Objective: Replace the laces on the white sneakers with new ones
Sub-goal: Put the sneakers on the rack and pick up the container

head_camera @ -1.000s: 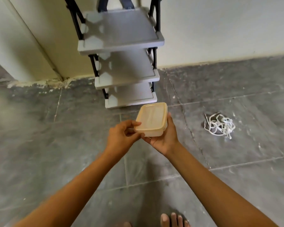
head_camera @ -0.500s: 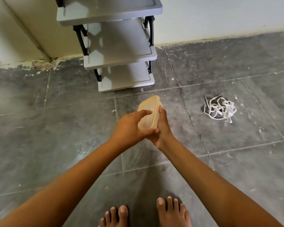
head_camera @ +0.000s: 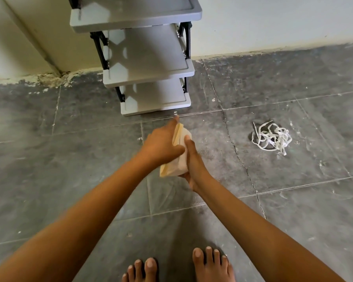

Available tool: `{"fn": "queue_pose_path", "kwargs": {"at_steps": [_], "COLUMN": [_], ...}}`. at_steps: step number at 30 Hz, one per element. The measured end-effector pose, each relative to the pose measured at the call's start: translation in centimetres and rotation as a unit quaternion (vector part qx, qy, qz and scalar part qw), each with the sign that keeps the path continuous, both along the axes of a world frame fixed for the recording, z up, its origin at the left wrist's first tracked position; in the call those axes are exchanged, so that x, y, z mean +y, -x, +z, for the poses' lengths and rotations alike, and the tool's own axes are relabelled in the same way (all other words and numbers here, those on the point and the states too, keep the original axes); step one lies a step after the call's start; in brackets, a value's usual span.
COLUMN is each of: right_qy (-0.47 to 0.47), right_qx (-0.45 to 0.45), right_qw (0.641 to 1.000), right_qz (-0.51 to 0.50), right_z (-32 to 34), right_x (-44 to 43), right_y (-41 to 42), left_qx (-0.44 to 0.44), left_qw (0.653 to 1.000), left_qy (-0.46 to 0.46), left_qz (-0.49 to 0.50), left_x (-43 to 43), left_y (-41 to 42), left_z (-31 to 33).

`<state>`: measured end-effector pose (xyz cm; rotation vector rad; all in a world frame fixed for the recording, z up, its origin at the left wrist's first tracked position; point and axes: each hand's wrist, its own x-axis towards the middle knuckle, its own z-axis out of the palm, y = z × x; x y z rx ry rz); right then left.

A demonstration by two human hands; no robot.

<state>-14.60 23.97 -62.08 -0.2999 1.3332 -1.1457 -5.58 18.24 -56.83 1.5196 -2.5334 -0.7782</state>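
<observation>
Pale yellow container [head_camera: 174,170], centre of frame: stood on edge, long axis running up-frame. It is clasped between the left hand [head_camera: 161,145], laid over the lid with forefinger straight and thumb apparently hooking the rim, and the right hand [head_camera: 192,166], curled round the base. White laces [head_camera: 271,137], tangled heap on the floor, middle right: well apart from both hands, nearer the right hand.
</observation>
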Motion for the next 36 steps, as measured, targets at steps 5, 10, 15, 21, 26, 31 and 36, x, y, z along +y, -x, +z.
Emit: {"fn": "queue_pose_path", "kwargs": {"at_steps": [5,10,15,21,26,31,36], "right_qy": [-0.016,-0.018,0.027,0.027,0.010,0.021,0.020], "right_qx": [0.043,0.027,-0.062,-0.084,-0.101,-0.115,-0.133], "right_qw": [0.999,0.999,0.996,0.995,0.993,0.988,0.977], "right_qz": [0.009,-0.021,-0.055,-0.045,-0.064,-0.096,-0.163], "right_z": [-1.0,-1.4,-2.0,-3.1,-4.4,-4.2,-3.9], "right_x": [0.5,0.7,1.1,1.4,1.8,1.6,3.7], "right_y": [-0.3,-0.2,1.5,2.2,3.7,5.9,10.6], "left_qx": [0.015,0.070,0.235,0.254,0.240,0.032,-0.013], "left_qw": [0.998,0.996,0.947,0.906,0.891,0.967,0.996], "left_qy": [-0.054,0.027,-0.119,-0.174,-0.215,-0.105,-0.060], "left_qz": [0.000,0.055,0.184,0.291,0.320,0.229,-0.063], "left_x": [-1.6,-1.9,-3.7,-3.0,-3.3,-3.3,-4.5], "left_y": [-0.2,-0.4,-3.5,-3.8,-4.0,-2.2,6.3], "left_z": [-0.3,-0.7,-0.9,-5.0,-8.3,-8.6,-5.6]}}
